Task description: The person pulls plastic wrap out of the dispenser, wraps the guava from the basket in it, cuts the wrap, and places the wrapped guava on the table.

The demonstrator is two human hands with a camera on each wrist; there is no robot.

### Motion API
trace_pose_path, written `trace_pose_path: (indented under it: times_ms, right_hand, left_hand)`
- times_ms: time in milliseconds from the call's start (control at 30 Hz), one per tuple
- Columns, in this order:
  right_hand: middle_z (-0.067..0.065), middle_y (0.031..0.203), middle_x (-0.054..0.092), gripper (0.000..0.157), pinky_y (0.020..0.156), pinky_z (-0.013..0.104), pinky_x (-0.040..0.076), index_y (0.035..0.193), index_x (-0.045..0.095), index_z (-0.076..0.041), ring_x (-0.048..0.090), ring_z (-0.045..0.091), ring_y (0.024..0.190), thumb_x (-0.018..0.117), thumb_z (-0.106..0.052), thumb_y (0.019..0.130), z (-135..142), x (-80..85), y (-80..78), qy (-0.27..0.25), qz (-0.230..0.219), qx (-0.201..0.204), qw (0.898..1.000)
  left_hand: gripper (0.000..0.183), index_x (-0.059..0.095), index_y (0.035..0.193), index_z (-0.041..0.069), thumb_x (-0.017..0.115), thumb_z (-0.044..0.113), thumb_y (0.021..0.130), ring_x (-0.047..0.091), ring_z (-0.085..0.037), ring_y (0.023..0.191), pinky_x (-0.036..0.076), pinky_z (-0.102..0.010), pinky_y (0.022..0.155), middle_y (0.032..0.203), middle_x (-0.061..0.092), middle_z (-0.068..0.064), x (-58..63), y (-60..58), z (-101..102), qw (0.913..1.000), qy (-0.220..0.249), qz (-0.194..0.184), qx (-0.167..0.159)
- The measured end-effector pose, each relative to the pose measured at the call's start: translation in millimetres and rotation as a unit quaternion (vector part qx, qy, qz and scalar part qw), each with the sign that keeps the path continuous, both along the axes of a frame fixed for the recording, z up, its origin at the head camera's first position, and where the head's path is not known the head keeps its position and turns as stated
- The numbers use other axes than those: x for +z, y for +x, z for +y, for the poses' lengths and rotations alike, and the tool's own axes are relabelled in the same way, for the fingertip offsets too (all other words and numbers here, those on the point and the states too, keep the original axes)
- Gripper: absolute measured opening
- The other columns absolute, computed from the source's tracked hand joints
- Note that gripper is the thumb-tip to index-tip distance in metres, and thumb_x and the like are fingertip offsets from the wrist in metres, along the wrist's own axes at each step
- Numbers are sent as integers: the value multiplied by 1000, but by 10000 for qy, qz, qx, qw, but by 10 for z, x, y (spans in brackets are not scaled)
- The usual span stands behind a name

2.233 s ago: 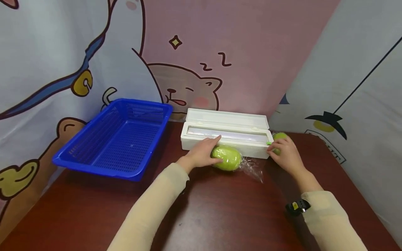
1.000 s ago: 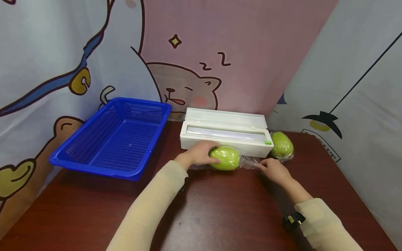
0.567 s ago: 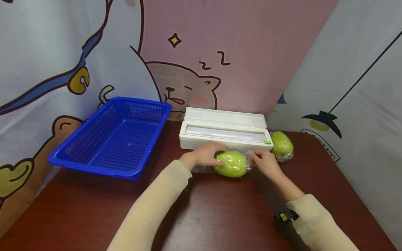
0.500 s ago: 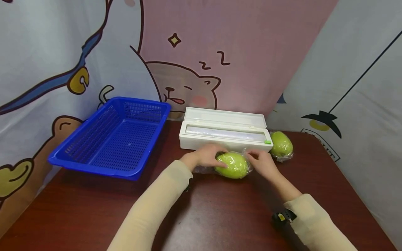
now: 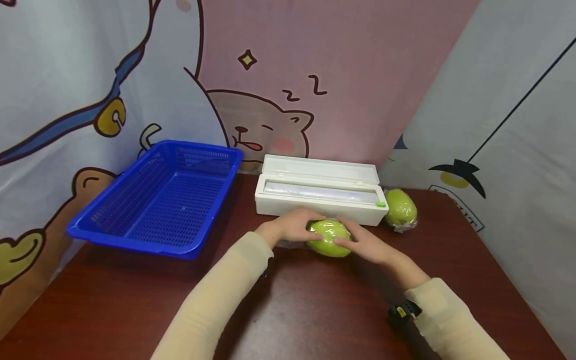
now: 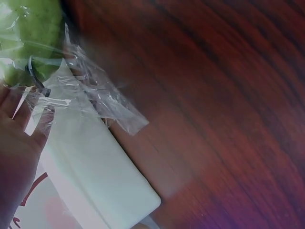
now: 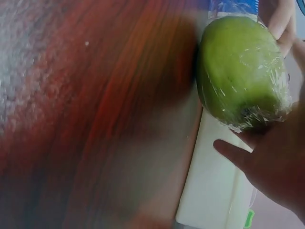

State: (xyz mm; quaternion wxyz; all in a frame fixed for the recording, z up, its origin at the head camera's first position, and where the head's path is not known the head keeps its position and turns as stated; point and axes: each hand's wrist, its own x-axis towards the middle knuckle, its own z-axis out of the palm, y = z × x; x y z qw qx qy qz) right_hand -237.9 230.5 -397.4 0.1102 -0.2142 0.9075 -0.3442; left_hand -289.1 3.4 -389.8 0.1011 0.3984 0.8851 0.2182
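A green apple (image 5: 330, 241) in clear cling film lies on the table between both hands. My left hand (image 5: 293, 226) grips its left side, thumb in front and fingers behind. From the right, my right hand (image 5: 371, 245) holds it with the thumb on its near face and fingers at the back. In the left wrist view the stem shows through the wrap, and a loose tail of cling film (image 6: 107, 98) sticks out from that end. The right wrist view shows the film gathered snugly against the apple's other end.
Just behind the hands stands a white cling film dispenser (image 5: 315, 204), lid up, with a green slider (image 5: 380, 204). A second wrapped green apple (image 5: 400, 207) sits at its right end. The blue plastic basket (image 5: 135, 248) occupies the table's left side.
My right hand has gone from the second apple to the held apple's film tail, pulled it, folded it in, and now grasps that side. The held apple has shifted slightly nearer.
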Motion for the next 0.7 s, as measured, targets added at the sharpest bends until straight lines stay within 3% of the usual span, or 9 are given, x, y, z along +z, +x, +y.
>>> trace_pose_path:
  times_ms: [133,267,433,500,567,700]
  right_hand:
    - [15,130,48,86,93,45,43,141,30,-3,51,27,114,73,-41,78,-34,-53,-11,332,504,208,9980]
    - [16,130,50,86,93,47,44,139,33,-1,53,28,114,77,-38,75,-16,-67,-15,406,743,122,9963]
    - [18,132,49,89,97,50,42,140,32,0,51,31,118,77,-40,74,25,-47,-16,525,698,-18,9962]
    - [19,134,47,92,98,50,41,141,31,0,50,32,120,76,-40,73,27,-46,-10,606,649,-67,9960]
    - [19,135,47,93,99,51,40,142,30,1,49,33,121,77,-40,73,22,-46,-2,626,606,-111,9961]
    - [19,132,49,91,98,51,41,140,32,1,50,33,119,76,-41,73,5,-50,4,599,667,-96,9959]
  left_hand:
    - [67,43,140,12,63,44,85,43,-16,131,34,-30,109,141,48,-2,31,17,-85,9989,149,-377,219]
    - [83,33,146,12,70,46,79,37,-18,135,31,-32,111,146,41,-5,56,23,-212,9963,220,-681,486]
    - [100,27,147,10,79,41,69,32,-23,138,26,-33,114,149,35,-7,33,31,-362,9965,-493,-445,515]
    - [94,31,145,9,81,34,68,37,-25,135,29,-35,112,146,40,-9,11,36,-404,9957,-762,-298,442]
    - [76,43,137,10,78,27,72,47,-23,125,36,-35,106,135,52,-8,-12,37,-435,9950,-904,-110,414]
    - [41,57,121,12,66,15,81,59,-20,106,45,-34,95,110,64,-5,-16,39,-487,9955,-769,256,492]
